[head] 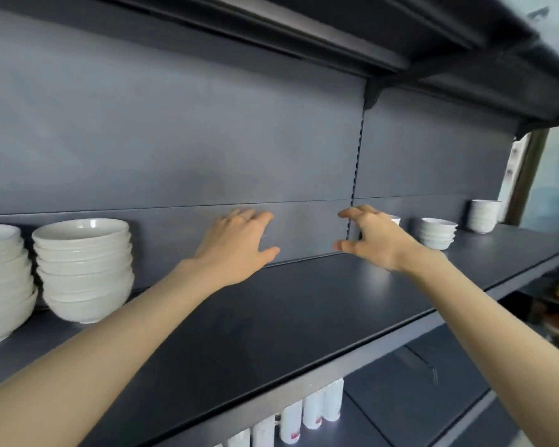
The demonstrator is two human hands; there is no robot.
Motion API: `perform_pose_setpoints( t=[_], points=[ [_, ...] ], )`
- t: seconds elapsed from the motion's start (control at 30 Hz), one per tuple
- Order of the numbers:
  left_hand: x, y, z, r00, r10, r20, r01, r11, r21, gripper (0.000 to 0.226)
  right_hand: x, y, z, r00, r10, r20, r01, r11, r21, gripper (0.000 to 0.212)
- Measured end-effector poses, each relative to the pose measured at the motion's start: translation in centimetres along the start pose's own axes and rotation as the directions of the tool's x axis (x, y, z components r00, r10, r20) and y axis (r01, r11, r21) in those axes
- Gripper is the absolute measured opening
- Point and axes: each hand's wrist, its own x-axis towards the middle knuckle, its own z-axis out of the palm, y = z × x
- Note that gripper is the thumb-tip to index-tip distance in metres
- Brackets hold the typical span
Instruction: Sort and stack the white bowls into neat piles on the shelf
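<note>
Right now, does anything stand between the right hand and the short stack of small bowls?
Yes: one white bowl, half hidden behind the right hand, stands on the shelf between it and the short stack.

The left forearm [110, 333] is stretching in from 8 o'clock, the right forearm [484, 314] from 4 o'clock. The left hand [236, 246] is hovering palm-down, fingers spread; the right hand [373, 241], fingers loosely curled, is holding nothing.

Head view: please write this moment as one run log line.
left hand: open, empty | right hand: open, empty | large bowl stacks: left on shelf | small bowl stacks: right on shelf
</note>
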Motion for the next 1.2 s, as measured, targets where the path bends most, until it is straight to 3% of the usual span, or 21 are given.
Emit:
perform_pose_setpoints(
  t=[0.47,0.83,1.2],
  points=[
    [8.5,17.8,5.3,0.99,0.141,-0.015,-0.14,0.989,0.047,0.058,-3.9,19.7,-6.9,0.996,0.085,-0.015,-0.086,0.992,-0.095,0.065],
    [20.1,24.6,12.6,0.968,0.246,-0.054,-0.244,0.969,0.035,0.06,2.1,32.5,-7.2,0.987,0.149,-0.065,-0.155,0.983,-0.101,0.064],
    [33.3,30.9,20.6,0.948,0.316,-0.034,-0.317,0.948,-0.02,0.057,9.2,44.1,-7.7,0.973,0.229,-0.028,-0.229,0.947,-0.226,0.069]
  ],
)
